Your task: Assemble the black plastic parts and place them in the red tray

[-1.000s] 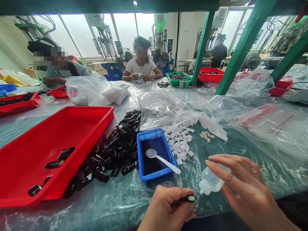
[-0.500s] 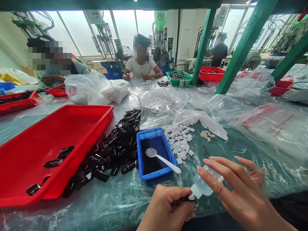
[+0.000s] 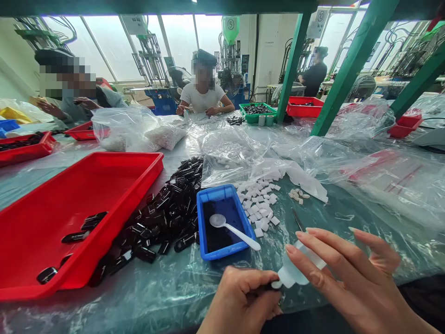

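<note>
Near the bottom centre my left hand [image 3: 243, 299] is closed on a small black part [image 3: 266, 286] with a whitish piece at its end. My right hand [image 3: 351, 273] holds a translucent white bottle [image 3: 301, 266], its neck pointing left and close to that part. A thin dark tool [image 3: 297, 219] lies just beyond the bottle. Ahead of my left hand sits a blue tray [image 3: 203, 232] with dark contents and a white spoon [image 3: 239, 235] resting across it. Small white squares [image 3: 259, 208] lie to the right of the tray, and a heap of glossy black parts [image 3: 167, 208] to its left.
A large red tray [image 3: 86, 185] with a few black parts stands at the left. Small beige pieces [image 3: 299, 195] lie right of the white squares. Clear plastic bags [image 3: 236, 148] spread behind. A green post [image 3: 354, 69] slants at the right. Other people sit across the table.
The bottle in my right hand has tilted and shifted slightly right, away from the black part. My right little finger is spread further out. The person at the far left has raised their hands.
</note>
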Tool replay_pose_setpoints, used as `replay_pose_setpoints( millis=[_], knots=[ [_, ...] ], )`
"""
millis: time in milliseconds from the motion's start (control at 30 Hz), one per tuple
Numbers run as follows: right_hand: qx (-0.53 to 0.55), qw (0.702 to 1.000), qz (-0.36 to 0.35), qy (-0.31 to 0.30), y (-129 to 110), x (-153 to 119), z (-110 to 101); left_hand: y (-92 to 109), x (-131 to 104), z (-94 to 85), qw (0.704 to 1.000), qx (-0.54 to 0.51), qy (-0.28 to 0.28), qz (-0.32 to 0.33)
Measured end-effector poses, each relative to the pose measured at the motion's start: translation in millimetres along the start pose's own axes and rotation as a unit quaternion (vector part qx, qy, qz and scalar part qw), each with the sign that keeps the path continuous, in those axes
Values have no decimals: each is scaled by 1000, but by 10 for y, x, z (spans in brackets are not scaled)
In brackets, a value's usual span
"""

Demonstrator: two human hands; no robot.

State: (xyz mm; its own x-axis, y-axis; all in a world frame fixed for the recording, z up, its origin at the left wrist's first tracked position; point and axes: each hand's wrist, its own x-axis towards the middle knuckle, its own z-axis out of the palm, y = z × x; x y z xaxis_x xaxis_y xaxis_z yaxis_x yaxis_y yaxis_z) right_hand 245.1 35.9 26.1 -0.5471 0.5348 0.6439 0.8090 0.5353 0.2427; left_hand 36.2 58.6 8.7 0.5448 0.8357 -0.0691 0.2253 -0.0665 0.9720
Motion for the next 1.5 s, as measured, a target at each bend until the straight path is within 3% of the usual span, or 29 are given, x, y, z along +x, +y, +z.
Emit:
replay_pose_setpoints(
  millis=[233,500,667,867,1200,1500],
  knots=[
    [2,999,15,-28,-41,-6,-29,-12,18,4,1000,-6,2,13],
    [26,1000,11,-6,-68,46,-3,10,-6,6,1000,9,-5,-4],
    [5,996,-82,-18,-2,120,-21,24,12,8,1000,13,-3,-4],
    [25,999,27,36,-105,161,22,9,18,-1,1000,12,-5,-12],
    [13,998,37,58,-120,132,14,2,34,11,1000,0,-3,-18],
    [-19,999,35,26,-120,119,-70,-7,25,11,1000,17,-4,-17]
  ],
)
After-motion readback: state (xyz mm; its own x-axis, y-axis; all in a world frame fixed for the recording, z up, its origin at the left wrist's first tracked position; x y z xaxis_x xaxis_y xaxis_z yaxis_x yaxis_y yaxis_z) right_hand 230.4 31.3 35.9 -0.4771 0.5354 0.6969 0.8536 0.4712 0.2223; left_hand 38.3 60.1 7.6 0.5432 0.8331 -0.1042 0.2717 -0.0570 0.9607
